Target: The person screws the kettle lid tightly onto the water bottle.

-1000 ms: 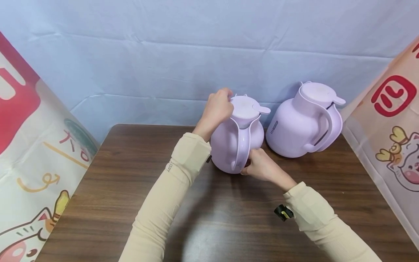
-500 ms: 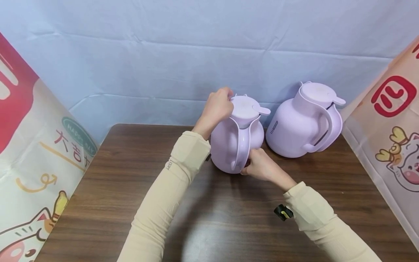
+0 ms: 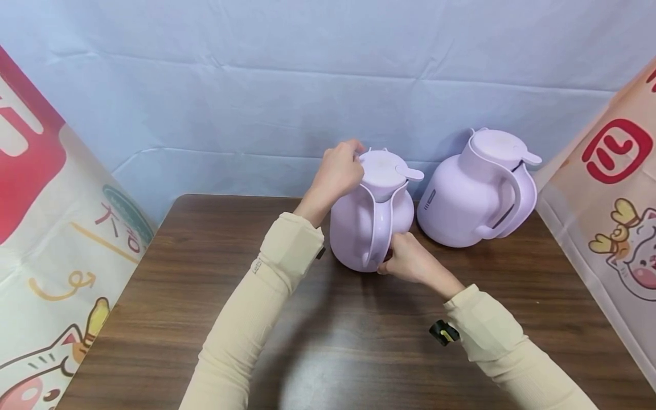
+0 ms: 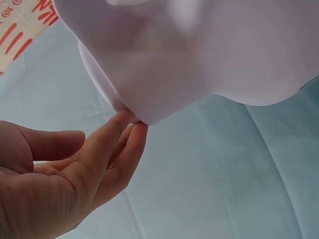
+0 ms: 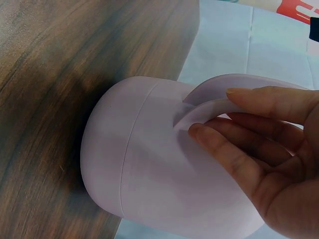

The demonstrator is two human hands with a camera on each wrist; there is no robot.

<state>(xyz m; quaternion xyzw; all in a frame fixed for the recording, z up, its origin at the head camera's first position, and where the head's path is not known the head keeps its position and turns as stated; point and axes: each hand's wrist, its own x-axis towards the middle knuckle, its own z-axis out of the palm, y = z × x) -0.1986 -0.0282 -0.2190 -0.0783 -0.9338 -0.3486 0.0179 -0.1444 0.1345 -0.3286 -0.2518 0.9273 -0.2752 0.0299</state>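
Two lilac insulated jugs stand upright toward the back of a brown wood table (image 3: 215, 296). At the nearer jug (image 3: 353, 228), the left hand (image 3: 339, 171) is raised beside the lid (image 3: 383, 169). Its extended fingertips touch the spout (image 4: 149, 89) in the left wrist view, with the thumb held apart from it. The right hand (image 3: 410, 261) pinches the lower end of the jug's handle (image 5: 207, 112) between thumb and fingers. This handle faces the person. Both lids look closed.
To the right stands the second jug (image 3: 456, 199), its handle (image 3: 512, 199) turned toward the front right. A pale blue cloth (image 3: 266, 102) hangs behind the table. Printed banners flank it, one on the left (image 3: 41, 273) and one on the right (image 3: 605, 210).
The left wrist and forearm have shifted slightly left, with the fingers still at the jug's top. The right hand and both jugs have stayed in place. The left banner sways a little.
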